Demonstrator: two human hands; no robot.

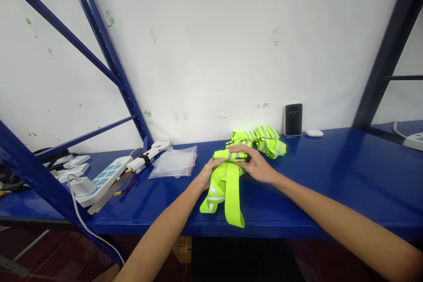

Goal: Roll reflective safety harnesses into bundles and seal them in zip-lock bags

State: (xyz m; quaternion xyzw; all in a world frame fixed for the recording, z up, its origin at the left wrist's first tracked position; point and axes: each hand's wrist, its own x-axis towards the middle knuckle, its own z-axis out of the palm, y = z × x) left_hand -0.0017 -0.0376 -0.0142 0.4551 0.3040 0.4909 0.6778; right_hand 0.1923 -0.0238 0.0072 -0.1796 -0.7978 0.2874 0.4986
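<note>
A fluorescent yellow reflective strap (233, 194) with silver stripes is bunched between my hands near the front of the blue table. My left hand (208, 172) closes on its left side. From the right, my right hand (254, 163) grips the folded upper part, fingers over the top. Two loose ends of the strap hang toward the table's front edge. Just behind lie more rolled reflective straps (271, 141) of the same yellow and silver, partly hidden by my right hand and the held bundle.
Clear zip bags (175, 161) lie to the left, beside a small white fan (161, 144). Further left are a power strip (107, 178) and a blue rack post (42, 172). A dark-screened device (293, 120) leans on the wall, with a white case (314, 133) beside it on the blue table (330, 172).
</note>
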